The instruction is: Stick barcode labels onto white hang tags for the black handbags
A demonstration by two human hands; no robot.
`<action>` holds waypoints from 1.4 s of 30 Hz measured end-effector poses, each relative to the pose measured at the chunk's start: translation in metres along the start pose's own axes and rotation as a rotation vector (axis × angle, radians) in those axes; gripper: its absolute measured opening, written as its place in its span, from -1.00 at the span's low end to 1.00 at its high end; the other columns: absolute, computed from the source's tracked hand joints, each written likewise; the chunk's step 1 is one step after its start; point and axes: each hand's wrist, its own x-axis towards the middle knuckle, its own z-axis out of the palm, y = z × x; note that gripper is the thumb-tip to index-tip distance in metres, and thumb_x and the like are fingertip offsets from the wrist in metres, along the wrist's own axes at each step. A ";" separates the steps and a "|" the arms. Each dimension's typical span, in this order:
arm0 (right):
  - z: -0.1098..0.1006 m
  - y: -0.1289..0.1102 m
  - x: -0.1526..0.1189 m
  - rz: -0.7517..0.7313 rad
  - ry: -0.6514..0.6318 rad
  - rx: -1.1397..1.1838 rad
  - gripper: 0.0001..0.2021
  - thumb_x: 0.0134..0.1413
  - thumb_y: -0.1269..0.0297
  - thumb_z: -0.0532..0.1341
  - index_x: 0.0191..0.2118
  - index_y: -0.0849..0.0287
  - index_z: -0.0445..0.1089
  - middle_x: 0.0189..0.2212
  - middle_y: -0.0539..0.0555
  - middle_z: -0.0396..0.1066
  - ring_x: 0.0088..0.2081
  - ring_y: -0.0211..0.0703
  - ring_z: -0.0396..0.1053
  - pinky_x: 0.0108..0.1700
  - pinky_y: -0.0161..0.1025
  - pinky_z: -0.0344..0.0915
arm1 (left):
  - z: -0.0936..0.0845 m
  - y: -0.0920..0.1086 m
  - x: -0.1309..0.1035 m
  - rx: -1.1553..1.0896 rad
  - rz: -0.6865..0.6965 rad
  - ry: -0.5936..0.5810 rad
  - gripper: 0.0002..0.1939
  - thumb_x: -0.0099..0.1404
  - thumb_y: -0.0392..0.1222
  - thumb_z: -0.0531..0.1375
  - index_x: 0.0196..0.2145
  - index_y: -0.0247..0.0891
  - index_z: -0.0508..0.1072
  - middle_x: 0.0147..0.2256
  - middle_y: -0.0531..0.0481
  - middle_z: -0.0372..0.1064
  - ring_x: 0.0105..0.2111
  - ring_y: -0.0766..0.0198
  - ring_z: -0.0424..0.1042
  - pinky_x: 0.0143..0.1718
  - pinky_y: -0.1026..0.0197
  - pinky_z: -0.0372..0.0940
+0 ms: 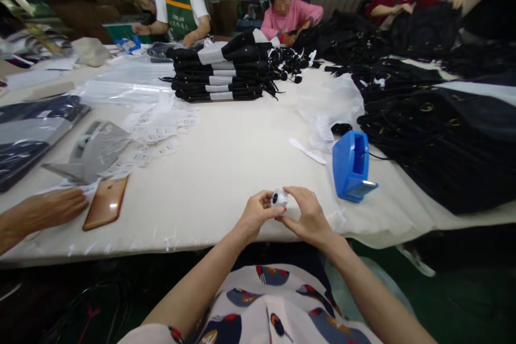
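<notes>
Between my two hands, just above the table's near edge, is a small white roundish thing [279, 200] with a black oval spot; its kind does not show. My left hand [258, 209] pinches it from the left with thumb and fingers. On the other side, my right hand [305, 214] has its curved fingers and thumb closed on the thing's right edge. A blue tape dispenser [349, 166] stands to the right of my hands. Beyond them on the cloth lies a thin white strip [307, 151].
Stacked black folded goods [220, 72] with white bands rise at the back. Black bags [439, 140] heap up on the right. At left are a phone [105, 203], paper labels [155, 131], a grey dispenser [91, 150] and another person's hand [60, 209]. Several people stand across the table.
</notes>
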 end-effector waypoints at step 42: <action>-0.145 0.194 0.061 0.253 -0.244 -0.711 -0.61 -0.23 0.25 0.25 -0.15 0.14 0.36 -0.11 0.13 0.36 -0.04 0.06 0.17 -0.11 -0.08 0.09 | -0.001 -0.070 0.037 1.722 1.032 -0.067 -0.45 0.23 0.03 0.04 0.06 -0.42 0.24 0.08 -0.28 0.18 0.09 -0.01 0.15 0.06 -0.04 0.02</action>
